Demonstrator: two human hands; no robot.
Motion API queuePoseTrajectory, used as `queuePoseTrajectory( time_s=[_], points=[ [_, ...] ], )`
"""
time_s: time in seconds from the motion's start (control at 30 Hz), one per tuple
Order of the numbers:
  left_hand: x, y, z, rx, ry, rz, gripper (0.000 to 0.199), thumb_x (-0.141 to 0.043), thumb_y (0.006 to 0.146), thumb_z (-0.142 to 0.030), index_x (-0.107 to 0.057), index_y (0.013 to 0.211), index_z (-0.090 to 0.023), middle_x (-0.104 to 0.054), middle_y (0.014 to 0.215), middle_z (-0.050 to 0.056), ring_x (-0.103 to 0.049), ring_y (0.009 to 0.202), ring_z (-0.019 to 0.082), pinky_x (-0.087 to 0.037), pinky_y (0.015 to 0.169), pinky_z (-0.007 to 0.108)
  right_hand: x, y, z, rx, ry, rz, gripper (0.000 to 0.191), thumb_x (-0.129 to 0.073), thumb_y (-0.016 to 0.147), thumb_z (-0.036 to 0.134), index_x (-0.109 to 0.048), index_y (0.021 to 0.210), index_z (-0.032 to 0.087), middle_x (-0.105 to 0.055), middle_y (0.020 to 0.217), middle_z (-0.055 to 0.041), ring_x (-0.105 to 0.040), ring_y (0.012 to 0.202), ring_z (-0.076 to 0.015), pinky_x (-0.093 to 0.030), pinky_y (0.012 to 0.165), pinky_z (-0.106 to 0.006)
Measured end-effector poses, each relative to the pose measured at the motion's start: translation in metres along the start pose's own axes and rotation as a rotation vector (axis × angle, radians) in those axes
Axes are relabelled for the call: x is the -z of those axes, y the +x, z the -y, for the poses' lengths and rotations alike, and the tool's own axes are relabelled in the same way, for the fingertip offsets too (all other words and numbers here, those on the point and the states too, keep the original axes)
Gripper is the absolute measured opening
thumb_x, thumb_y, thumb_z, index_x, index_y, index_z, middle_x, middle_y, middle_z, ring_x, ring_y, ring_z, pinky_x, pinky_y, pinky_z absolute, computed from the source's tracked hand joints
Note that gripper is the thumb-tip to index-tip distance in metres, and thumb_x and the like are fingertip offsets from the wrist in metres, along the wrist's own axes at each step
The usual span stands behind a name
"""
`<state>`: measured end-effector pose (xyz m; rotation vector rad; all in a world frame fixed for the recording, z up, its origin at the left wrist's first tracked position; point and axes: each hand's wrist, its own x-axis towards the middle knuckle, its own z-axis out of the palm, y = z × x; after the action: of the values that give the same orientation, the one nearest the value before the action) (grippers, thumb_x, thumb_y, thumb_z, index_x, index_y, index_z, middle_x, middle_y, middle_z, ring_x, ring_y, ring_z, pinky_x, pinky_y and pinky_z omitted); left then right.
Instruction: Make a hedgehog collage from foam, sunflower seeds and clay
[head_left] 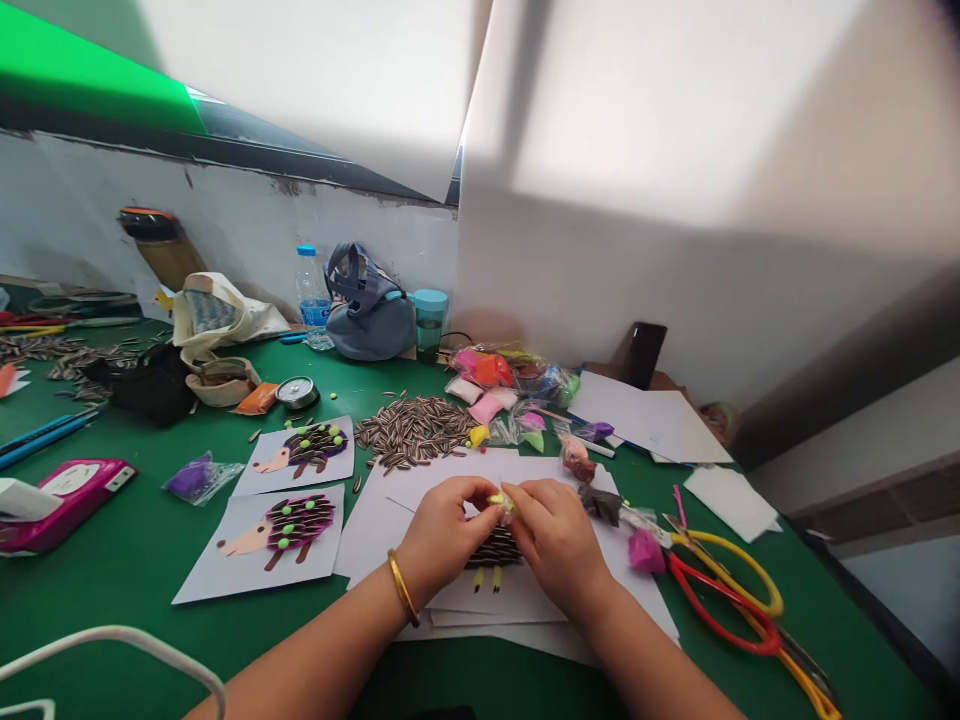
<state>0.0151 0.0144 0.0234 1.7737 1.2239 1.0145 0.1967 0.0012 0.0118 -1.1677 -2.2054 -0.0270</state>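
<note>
Fingertips of my left hand point(454, 525) and my right hand point(561, 540) meet over the paper, both pinching a small lump of yellow modelling clay point(499, 500) in what looks like clear plastic wrap. Below them lies a white sheet bearing a hedgehog picture point(495, 548), with dark striped seeds for its body and two yellow legs. My hands hide its upper part. Two more hedgehog pictures lie to the left, a nearer one point(300, 520) and a farther one point(321, 443), both dotted with green balls. A heap of sunflower seeds point(420, 428) sits just beyond the paper.
Red-handled scissors point(724, 610) and yellow-handled scissors point(772, 590) lie at right, near wrapped pink clay point(645, 550). Bagged coloured clay point(487, 375), a blue bag point(371, 325), a water bottle point(311, 300) and a cup point(430, 325) line the wall. A white cable point(127, 635) curves at lower left.
</note>
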Motion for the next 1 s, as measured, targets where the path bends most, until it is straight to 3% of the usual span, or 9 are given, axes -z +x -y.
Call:
queuePoseTrajectory(
  time_s=[0.2,0.4,0.57,0.8,0.87,1.0],
  points=[
    [-0.003,0.001,0.003,0.043,0.028,-0.004,0.006,-0.063,0.079,-0.024,-0.061,0.076,-0.020,-0.063,0.076,-0.001,-0.058,0.072,0.015,-0.046,0.068,0.028,-0.002,0.001,0.006,0.024,-0.002,-0.013,0.025,-0.050,0.094,0.020,-0.063,0.116,0.016,-0.067,0.096,-0.0093,-0.058,0.088,-0.0238,-0.041,0.080,-0.039],
    [0.000,0.000,0.001,-0.050,0.082,-0.158,0.001,-0.059,0.080,-0.020,-0.060,0.081,-0.019,-0.061,0.076,-0.001,-0.055,0.071,0.015,-0.044,0.068,0.028,0.000,0.001,-0.004,-0.154,0.105,-0.003,0.022,-0.053,0.094,0.025,-0.066,0.110,0.019,-0.067,0.094,-0.0080,-0.059,0.090,-0.0239,-0.044,0.080,-0.038],
    [0.002,0.003,0.009,-0.131,-0.058,-0.018,0.022,-0.050,0.091,-0.025,-0.067,0.105,-0.021,-0.065,0.098,0.005,-0.059,0.092,0.018,-0.047,0.084,0.032,0.003,0.002,-0.003,-0.203,0.241,0.027,0.022,-0.050,0.095,0.028,-0.066,0.109,0.021,-0.068,0.096,-0.0070,-0.060,0.091,-0.0229,-0.046,0.081,-0.037],
    [0.002,0.002,0.009,-0.110,0.096,-0.014,0.006,-0.065,0.083,-0.026,-0.066,0.085,-0.020,-0.063,0.087,0.003,-0.057,0.086,0.020,-0.044,0.080,0.033,0.002,0.003,-0.002,-0.183,0.239,0.048,0.023,-0.049,0.094,0.027,-0.066,0.109,0.021,-0.067,0.096,-0.0066,-0.060,0.092,-0.0219,-0.046,0.082,-0.036],
    [0.004,0.003,0.008,-0.097,0.027,-0.053,0.011,-0.061,0.086,-0.029,-0.065,0.082,-0.020,-0.062,0.081,0.002,-0.057,0.079,0.018,-0.044,0.075,0.032,0.002,0.003,-0.011,-0.217,0.121,0.019,0.025,-0.049,0.093,0.027,-0.065,0.111,0.021,-0.067,0.100,-0.0077,-0.059,0.096,-0.0234,-0.045,0.086,-0.038],
    [0.007,0.007,0.005,0.107,-0.421,-0.087,0.021,-0.058,0.088,-0.037,-0.066,0.092,-0.018,-0.064,0.078,0.002,-0.057,0.065,0.014,-0.045,0.062,0.027,-0.003,0.008,-0.039,-0.357,-0.211,-0.023,0.041,-0.049,0.088,0.021,-0.057,0.128,0.017,-0.062,0.117,-0.0126,-0.053,0.113,-0.0300,-0.038,0.094,-0.048]
  ],
)
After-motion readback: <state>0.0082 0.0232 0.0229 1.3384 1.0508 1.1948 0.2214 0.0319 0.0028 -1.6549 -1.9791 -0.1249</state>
